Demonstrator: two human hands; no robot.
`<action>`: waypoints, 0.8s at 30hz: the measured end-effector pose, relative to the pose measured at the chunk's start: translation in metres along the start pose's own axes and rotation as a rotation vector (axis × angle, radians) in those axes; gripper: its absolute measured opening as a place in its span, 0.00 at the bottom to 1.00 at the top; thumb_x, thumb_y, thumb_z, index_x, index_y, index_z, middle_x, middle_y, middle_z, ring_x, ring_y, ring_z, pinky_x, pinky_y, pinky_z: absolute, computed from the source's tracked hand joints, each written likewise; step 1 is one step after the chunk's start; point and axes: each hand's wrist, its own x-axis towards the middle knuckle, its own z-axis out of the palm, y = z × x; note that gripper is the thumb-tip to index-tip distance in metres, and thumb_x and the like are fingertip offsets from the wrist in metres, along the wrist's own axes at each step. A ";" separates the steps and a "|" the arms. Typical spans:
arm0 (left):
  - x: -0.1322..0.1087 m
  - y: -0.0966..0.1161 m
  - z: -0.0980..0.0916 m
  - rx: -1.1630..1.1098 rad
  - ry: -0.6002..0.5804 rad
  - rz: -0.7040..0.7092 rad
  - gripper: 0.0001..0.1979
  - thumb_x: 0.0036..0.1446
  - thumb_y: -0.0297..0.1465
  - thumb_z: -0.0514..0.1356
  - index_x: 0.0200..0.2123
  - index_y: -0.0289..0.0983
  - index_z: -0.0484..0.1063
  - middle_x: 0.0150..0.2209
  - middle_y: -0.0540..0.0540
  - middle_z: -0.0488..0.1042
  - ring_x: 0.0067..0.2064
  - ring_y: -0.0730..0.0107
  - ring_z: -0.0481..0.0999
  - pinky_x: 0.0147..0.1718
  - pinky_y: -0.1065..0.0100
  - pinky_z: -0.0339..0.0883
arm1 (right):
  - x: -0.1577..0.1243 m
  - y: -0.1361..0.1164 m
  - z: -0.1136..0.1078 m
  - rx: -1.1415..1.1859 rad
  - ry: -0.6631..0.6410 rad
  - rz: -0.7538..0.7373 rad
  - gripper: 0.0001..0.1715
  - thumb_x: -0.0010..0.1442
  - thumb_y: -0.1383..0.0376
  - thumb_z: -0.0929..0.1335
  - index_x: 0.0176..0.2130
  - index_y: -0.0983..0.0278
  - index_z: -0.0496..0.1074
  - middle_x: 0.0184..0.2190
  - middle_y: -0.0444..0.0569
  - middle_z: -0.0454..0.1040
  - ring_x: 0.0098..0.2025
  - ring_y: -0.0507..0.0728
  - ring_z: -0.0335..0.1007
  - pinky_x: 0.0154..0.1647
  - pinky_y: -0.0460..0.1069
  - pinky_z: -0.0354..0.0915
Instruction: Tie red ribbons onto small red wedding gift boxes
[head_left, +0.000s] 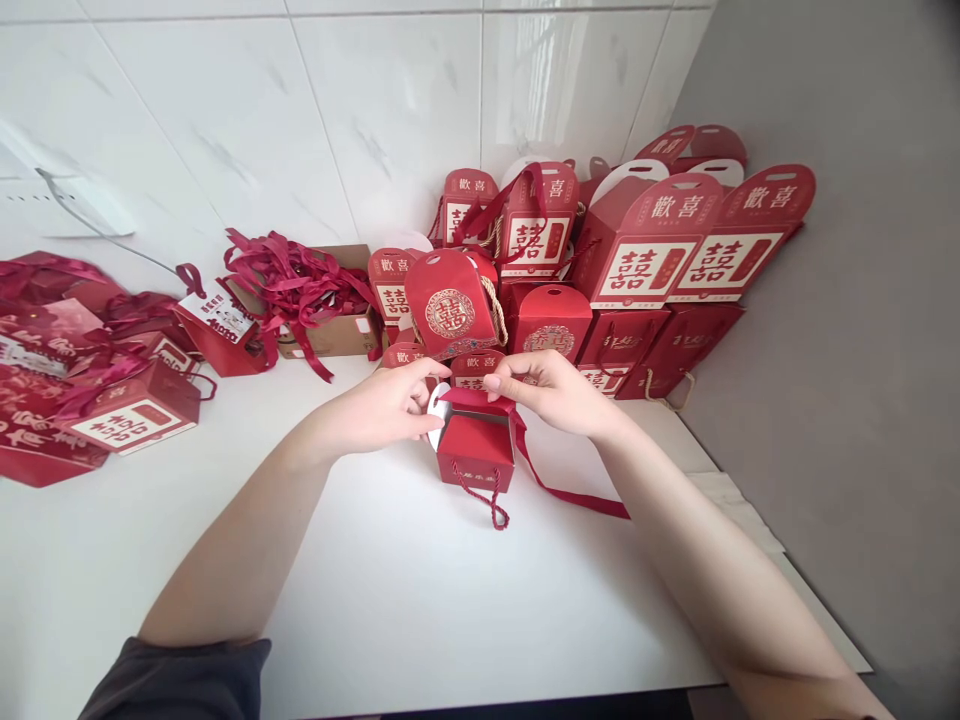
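Observation:
A small red gift box (477,455) stands on the white table in front of me, its top flaps raised and a twisted red cord handle (491,508) hanging down its near side. My left hand (394,405) is closed on the box's left flap, whose white inside shows between thumb and fingers. Over the far right edge of the box, my right hand (551,390) pinches at a dark red ribbon (570,495). The ribbon seems to lie across the box top, and its tail trails right under my forearm. My right fingertips partly hide where they grip.
Stacked red gift boxes (645,260) rise against the tiled wall and the grey right wall. A cardboard box (337,340) overflows with dark red ribbons (289,275). More red boxes (135,410) crowd the left, near a cable (105,225) on the wall.

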 end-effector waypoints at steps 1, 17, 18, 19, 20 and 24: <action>0.000 0.000 0.000 0.008 -0.002 0.004 0.28 0.55 0.39 0.61 0.58 0.44 0.60 0.35 0.49 0.74 0.37 0.62 0.77 0.33 0.65 0.68 | 0.000 0.000 0.001 0.002 -0.004 0.000 0.23 0.65 0.50 0.66 0.31 0.65 0.75 0.29 0.46 0.73 0.30 0.53 0.65 0.33 0.48 0.59; 0.001 -0.002 -0.018 -0.057 -0.128 -0.130 0.21 0.56 0.49 0.58 0.42 0.39 0.74 0.40 0.44 0.78 0.39 0.62 0.80 0.37 0.66 0.73 | 0.002 -0.002 0.007 0.028 -0.094 -0.103 0.18 0.67 0.57 0.66 0.33 0.66 0.76 0.31 0.47 0.75 0.35 0.54 0.69 0.40 0.48 0.63; 0.004 -0.003 -0.018 -0.083 -0.123 -0.151 0.21 0.56 0.50 0.58 0.40 0.38 0.74 0.39 0.44 0.79 0.39 0.62 0.80 0.37 0.65 0.74 | 0.001 -0.002 0.006 0.024 -0.093 -0.103 0.17 0.67 0.57 0.66 0.33 0.66 0.76 0.31 0.47 0.76 0.35 0.54 0.69 0.40 0.48 0.63; 0.007 -0.004 -0.017 -0.108 -0.114 -0.163 0.21 0.56 0.50 0.57 0.39 0.38 0.74 0.38 0.43 0.79 0.39 0.61 0.80 0.37 0.65 0.74 | 0.001 -0.002 0.006 0.016 -0.091 -0.105 0.17 0.67 0.57 0.66 0.33 0.66 0.76 0.31 0.46 0.75 0.35 0.54 0.69 0.39 0.48 0.63; 0.009 -0.004 -0.015 -0.132 -0.100 -0.168 0.22 0.56 0.51 0.56 0.38 0.37 0.73 0.37 0.43 0.79 0.38 0.61 0.80 0.37 0.64 0.74 | 0.001 -0.002 0.006 0.007 -0.091 -0.107 0.17 0.67 0.58 0.66 0.33 0.66 0.76 0.31 0.46 0.75 0.35 0.54 0.69 0.39 0.48 0.63; 0.016 -0.001 -0.005 -0.141 -0.033 -0.161 0.23 0.58 0.51 0.53 0.36 0.38 0.72 0.33 0.45 0.79 0.36 0.61 0.80 0.35 0.64 0.75 | 0.001 -0.002 0.007 -0.013 -0.103 -0.112 0.17 0.68 0.58 0.66 0.34 0.66 0.76 0.31 0.46 0.76 0.35 0.53 0.69 0.40 0.47 0.63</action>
